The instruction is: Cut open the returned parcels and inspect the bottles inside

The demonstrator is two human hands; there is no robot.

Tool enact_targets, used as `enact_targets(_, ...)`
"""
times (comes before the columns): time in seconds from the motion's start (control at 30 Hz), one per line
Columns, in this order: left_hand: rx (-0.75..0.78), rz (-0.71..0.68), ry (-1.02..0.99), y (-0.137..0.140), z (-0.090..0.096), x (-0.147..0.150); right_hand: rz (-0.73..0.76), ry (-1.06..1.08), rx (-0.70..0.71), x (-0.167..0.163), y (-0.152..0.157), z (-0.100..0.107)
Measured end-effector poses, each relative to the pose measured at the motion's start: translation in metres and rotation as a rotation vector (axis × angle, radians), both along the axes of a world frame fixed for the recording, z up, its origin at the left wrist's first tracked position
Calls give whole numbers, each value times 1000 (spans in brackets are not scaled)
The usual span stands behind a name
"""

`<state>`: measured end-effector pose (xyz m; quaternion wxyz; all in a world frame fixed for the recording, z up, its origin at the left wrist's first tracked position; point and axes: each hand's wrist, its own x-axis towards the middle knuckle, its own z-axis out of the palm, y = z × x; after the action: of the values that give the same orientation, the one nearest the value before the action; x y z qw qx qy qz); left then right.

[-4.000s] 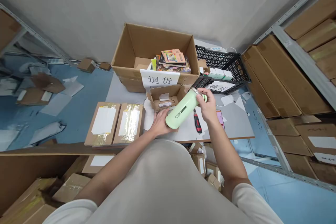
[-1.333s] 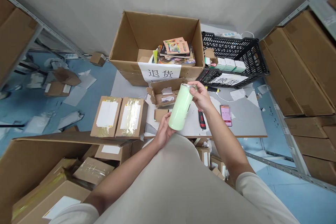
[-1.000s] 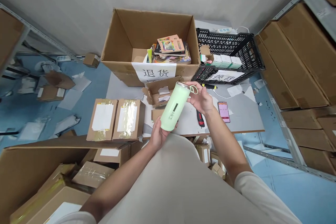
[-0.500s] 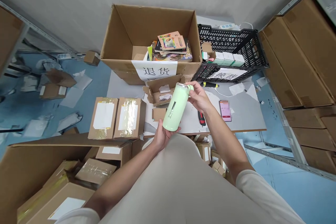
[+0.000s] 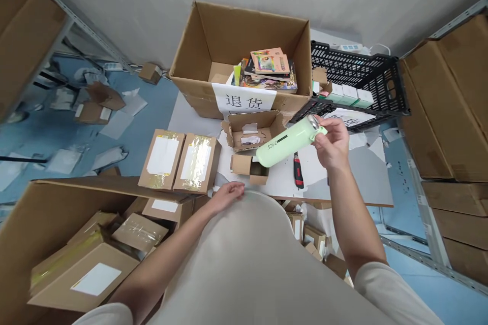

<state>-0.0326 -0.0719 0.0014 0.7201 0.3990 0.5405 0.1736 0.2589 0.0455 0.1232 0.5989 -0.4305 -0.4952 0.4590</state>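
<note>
Mint-green in the head view, the bottle (image 5: 285,143) tilts above the counter (image 5: 369,177), right grip (image 5: 333,148) clamped on its top end, left grip (image 5: 227,196) loosely curled, empty. Probably stiff, light, slightly slick; neck or middle suits holding. Half a second ago, the left supported its base.

Our right hand (image 5: 332,144), closed in grip, forearm (image 5: 353,208) below it, our left hand (image 5: 227,196), relaxed, left of grip.

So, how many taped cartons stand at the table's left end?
2: the left taped carton and, nearer the green water bottle, the right taped carton; others may be hidden underneath.
</note>
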Motion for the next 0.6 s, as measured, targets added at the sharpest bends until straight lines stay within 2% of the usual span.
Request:
enact_targets(0.07,69,-50,229,-3,-21,-6,-43,-29,45,2,-6,-5)
enact_targets(0.13,187,-23,364,1,-42,-1,-56,-71,92,-1,-14,-14)
enact_targets(0.2,333,12,385,13,-59,12,-51,-119,137,-8,-25,-26)
enact_targets(0.27,441,24,321,28,-69,25,-36,-157,156,-13,-36,-36)
enact_targets(0.4,511,31,130,52,-72,45,50,-272,104,-17,-58,-48)
enact_targets(0.5,456,41,6,60,-64,53,116,-414,73,-20,-68,-50)
enact_targets(0.6,395,62,-4,64,-58,57,159,-583,127,-28,-67,-53)
